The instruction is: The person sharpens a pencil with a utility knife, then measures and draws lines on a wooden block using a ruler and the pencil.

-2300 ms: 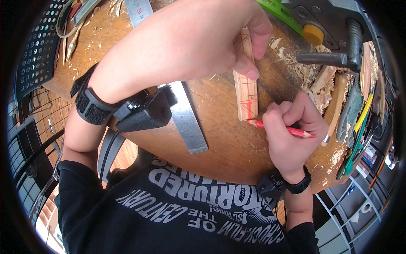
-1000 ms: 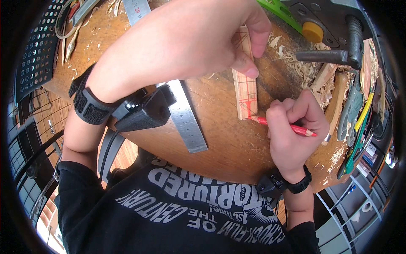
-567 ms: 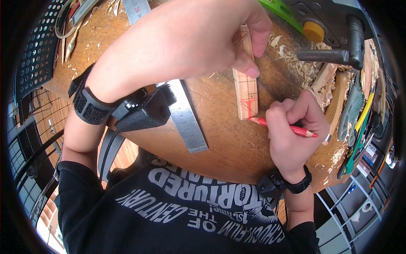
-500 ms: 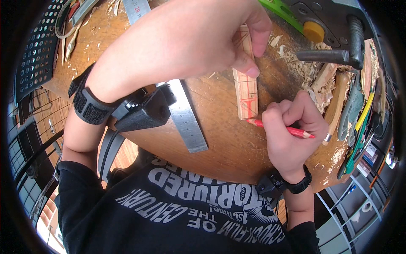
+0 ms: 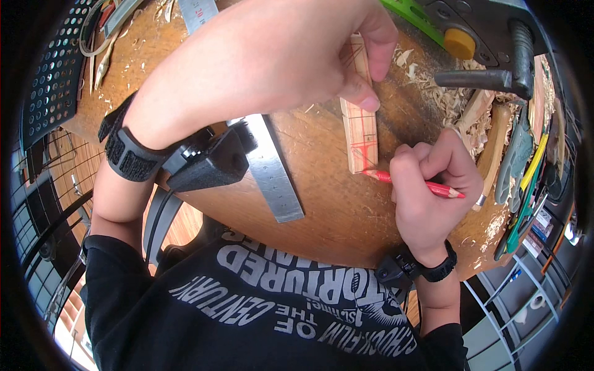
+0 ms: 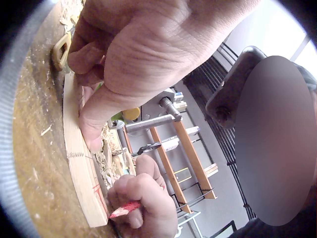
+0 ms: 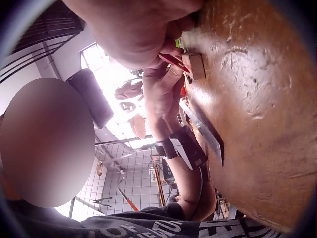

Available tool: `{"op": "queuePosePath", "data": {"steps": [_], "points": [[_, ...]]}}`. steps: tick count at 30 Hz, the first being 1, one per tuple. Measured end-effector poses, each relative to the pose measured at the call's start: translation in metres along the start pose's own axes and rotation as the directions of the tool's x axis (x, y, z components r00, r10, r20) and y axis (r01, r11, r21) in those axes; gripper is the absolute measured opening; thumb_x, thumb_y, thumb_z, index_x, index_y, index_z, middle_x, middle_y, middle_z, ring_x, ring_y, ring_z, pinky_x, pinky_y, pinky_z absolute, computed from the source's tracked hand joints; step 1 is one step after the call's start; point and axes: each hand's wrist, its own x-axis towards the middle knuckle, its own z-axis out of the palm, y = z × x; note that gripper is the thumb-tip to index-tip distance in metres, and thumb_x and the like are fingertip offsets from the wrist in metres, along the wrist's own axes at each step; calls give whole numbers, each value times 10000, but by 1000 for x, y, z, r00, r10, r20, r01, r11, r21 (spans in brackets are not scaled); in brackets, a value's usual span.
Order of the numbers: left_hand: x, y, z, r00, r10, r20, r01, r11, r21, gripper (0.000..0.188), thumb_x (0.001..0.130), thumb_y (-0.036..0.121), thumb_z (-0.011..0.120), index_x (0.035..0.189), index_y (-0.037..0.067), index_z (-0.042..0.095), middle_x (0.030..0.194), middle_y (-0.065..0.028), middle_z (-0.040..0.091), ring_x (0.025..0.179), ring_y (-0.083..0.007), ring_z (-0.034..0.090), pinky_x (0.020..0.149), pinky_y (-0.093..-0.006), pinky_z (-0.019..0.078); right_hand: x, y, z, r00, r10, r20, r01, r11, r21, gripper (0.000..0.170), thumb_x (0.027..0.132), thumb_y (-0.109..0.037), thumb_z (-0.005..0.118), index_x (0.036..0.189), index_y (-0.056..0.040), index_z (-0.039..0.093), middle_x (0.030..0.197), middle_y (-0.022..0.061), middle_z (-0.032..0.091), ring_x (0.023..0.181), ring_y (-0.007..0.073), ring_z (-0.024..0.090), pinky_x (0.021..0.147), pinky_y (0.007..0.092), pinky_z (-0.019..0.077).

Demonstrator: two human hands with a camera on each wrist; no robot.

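In the head view, a narrow wooden block (image 5: pixel 362 139) marked with red lines lies on the wooden tabletop. My left hand (image 5: pixel 343 52) pinches it toward its far end, thumb on the near side, fingers partly hidden behind. My right hand (image 5: pixel 430 201) grips a red pencil (image 5: pixel 381 176), sharpened at both ends, its tip right at the block's near right corner. From the left wrist, the pencil (image 6: pixel 126 208) meets the end of the block (image 6: pixel 81 168), whose side carries dark pencil strokes. The right wrist view shows the block's end face (image 7: pixel 197 66) beside the pencil.
A steel ruler (image 5: pixel 272 182) passes under my left forearm. A metal vise or clamp (image 5: pixel 495 43) with a bar handle (image 5: pixel 473 79) stands at the far right, among wood shavings (image 5: pixel 455 108). Several hand tools line the right edge, including a wooden handle (image 5: pixel 494 145).
My right hand has shifted slightly right and away from me, taking the pencil tip a little along the block's near end. The left hand and block stay practically in place.
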Motion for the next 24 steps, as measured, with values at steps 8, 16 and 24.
{"op": "queuePosePath", "data": {"steps": [8, 16, 24], "points": [[0, 1, 1, 1000, -13, 11, 13, 1000, 21, 193, 741, 93, 789, 809, 8, 630, 755, -83, 575, 630, -178, 583, 572, -294, 465, 1, 2, 1, 999, -7, -31, 8, 1000, 29, 367, 729, 131, 593, 573, -64, 325, 536, -38, 366, 519, 16, 309, 458, 212, 245], [-1, 0, 0, 1000, -25, 16, 24, 999, 25, 205, 740, 99, 791, 826, 15, 625, 783, -77, 577, 650, -178, 582, 586, -292, 473, 0, 0, 0, 998, -47, 35, 47, 999, 0, 371, 728, 133, 589, 573, -66, 317, 534, -43, 355, 513, 14, 305, 457, 209, 242], [-3, -21, 5, 996, 75, -39, -81, 983, -166, 222, 738, 97, 795, 840, 16, 617, 809, -74, 582, 676, -181, 588, 604, -290, 480, 1, -2, 3, 998, 50, -39, -48, 998, 50, 375, 740, 133, 588, 576, -70, 319, 540, -44, 357, 515, 10, 306, 457, 210, 244]]}}
